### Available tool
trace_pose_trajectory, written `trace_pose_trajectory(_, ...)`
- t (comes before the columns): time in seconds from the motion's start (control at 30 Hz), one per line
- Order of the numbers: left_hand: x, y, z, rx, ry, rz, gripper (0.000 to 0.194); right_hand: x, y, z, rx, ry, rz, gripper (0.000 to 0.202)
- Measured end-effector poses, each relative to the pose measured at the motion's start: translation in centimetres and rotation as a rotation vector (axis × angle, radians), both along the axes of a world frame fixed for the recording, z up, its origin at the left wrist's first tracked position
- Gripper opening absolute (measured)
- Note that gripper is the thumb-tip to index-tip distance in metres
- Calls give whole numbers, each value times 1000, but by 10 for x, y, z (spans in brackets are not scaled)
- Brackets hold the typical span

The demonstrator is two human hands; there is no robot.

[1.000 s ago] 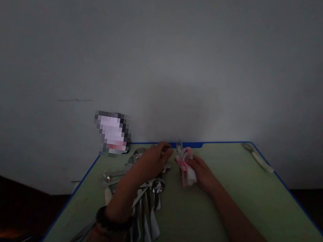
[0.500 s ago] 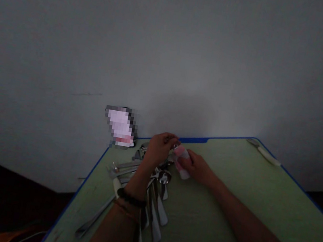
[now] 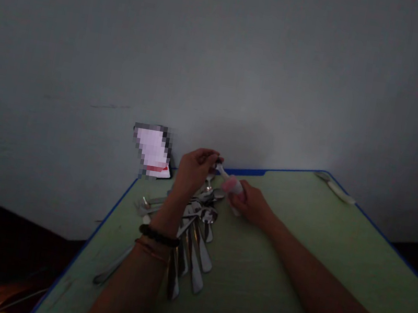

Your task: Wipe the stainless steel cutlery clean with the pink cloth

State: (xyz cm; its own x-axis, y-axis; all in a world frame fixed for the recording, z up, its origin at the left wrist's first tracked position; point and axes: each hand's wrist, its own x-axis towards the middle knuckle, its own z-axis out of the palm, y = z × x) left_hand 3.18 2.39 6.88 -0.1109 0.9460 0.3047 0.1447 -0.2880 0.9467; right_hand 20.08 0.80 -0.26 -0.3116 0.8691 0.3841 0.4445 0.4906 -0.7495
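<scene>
My left hand (image 3: 194, 171), with dark beads at the wrist, is closed around one end of a piece of cutlery (image 3: 224, 172). Only a short pale stretch of its shaft shows; its head is hidden, so I cannot tell spoon from fork. A pink and white cloth (image 3: 231, 185) is wrapped around the other end, and my right hand (image 3: 251, 201) is closed on that cloth. Below and behind my left forearm lies a pile of metal spoons and forks (image 3: 194, 252), handles pointing toward me. One spoon bowl (image 3: 208, 215) faces up at the pile's right side.
The pale green table (image 3: 270, 293) has a blue edge and stands against a grey wall (image 3: 247, 67). A phone (image 3: 153, 150) with a blurred screen leans on the wall at the back left. One white-handled fork (image 3: 340, 192) lies by the far right corner.
My left hand has moved away from the cloth, up and left, so more of the cutlery's shaft shows between my hands. The view has shifted slightly.
</scene>
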Motion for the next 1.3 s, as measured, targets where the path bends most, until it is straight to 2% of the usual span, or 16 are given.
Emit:
trace_pose_trajectory(0.13, 18, -4, 0, -23, -191, -155, 32, -1, 0, -2, 32, -25, -21, 25)
trace_pose_trajectory(0.27, 30, -7, 3, -78, -548, -278, 37, -2, -1, -4, 69, -127, -23, 24)
trace_pose_trajectory(0.33, 32, -6, 4, -128, -671, -277, 34, -3, -2, -3, 86, -185, 5, 24)
trace_pose_trajectory(0.5, 29, -1, 0, -188, -894, -144, 32, -3, -1, 1, 104, -377, 49, 28)
trace_pose_trajectory(0.67, 19, 3, -7, -154, -986, -87, 30, 3, 2, 5, 132, -558, 55, 32)
trace_pose_trajectory(0.8, 13, 3, -6, -126, -1042, -57, 30, 7, 4, 7, 168, -631, 11, 31)
trace_pose_trajectory(1.1, 9, 5, -5, -110, -1095, -18, 31, 8, 11, 9, 210, -676, 42, 32)
trace_pose_trajectory(1.3, -11, 7, 3, 12, -1133, 45, 27, 35, 20, 5, 246, -669, -45, 30)
